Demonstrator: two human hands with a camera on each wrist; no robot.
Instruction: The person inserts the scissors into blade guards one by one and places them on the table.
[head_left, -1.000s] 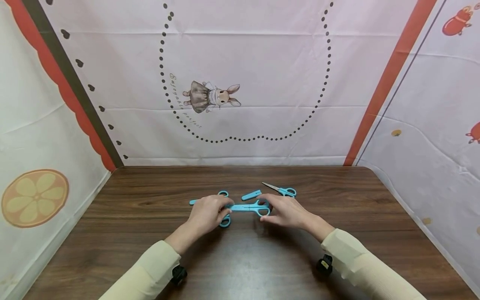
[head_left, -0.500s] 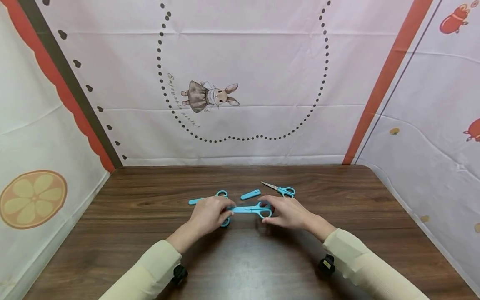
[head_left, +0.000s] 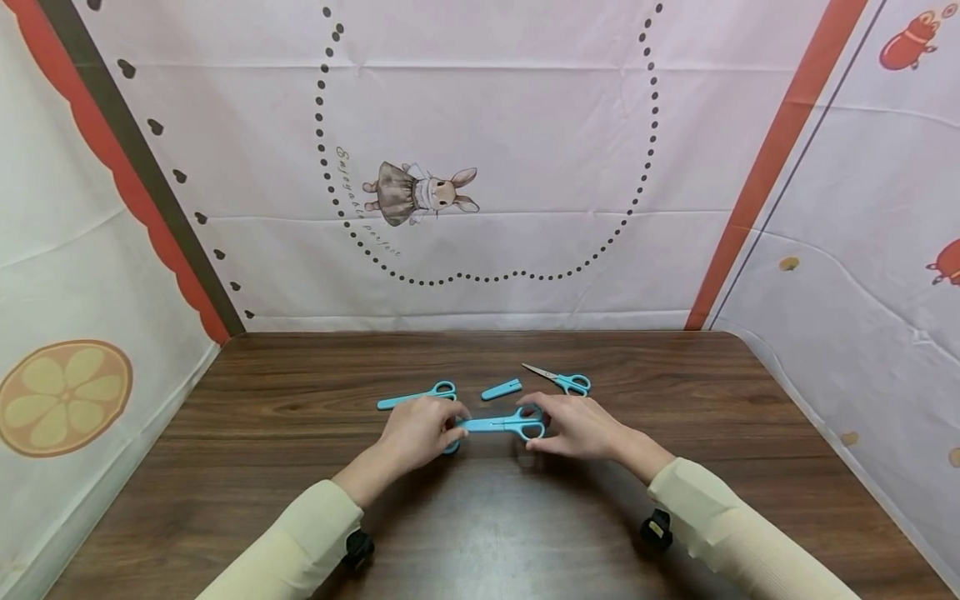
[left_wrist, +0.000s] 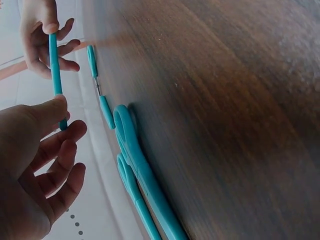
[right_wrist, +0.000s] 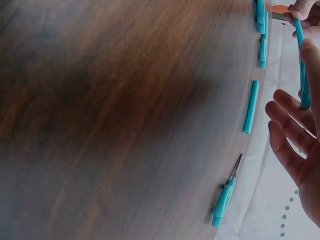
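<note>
A pair of light-blue scissors (head_left: 491, 426), its blades inside a matching cover, is held level above the table between both hands. My left hand (head_left: 414, 432) pinches the covered tip between thumb and index finger; its other fingers (left_wrist: 67, 185) are loosely bent. At the opposite end, my right hand (head_left: 576, 426) grips the handle loops between thumb and fingers. On the table by the left hand lie two more covered scissors, one farther back (head_left: 408, 400) and one nearer (left_wrist: 145, 175), mostly hidden by that hand in the head view.
A loose blue blade cover (head_left: 501, 389) lies behind the held scissors. Right of it are uncovered scissors (head_left: 573, 383), metal blades pointing left. The brown wood-grain table (head_left: 480, 533) meets printed cloth walls (head_left: 525, 167) at the back and sides.
The held scissors have come slightly toward me and to the right, with both hands keeping their hold. More of the far covered scissors now shows; the nearer pair is more hidden.
</note>
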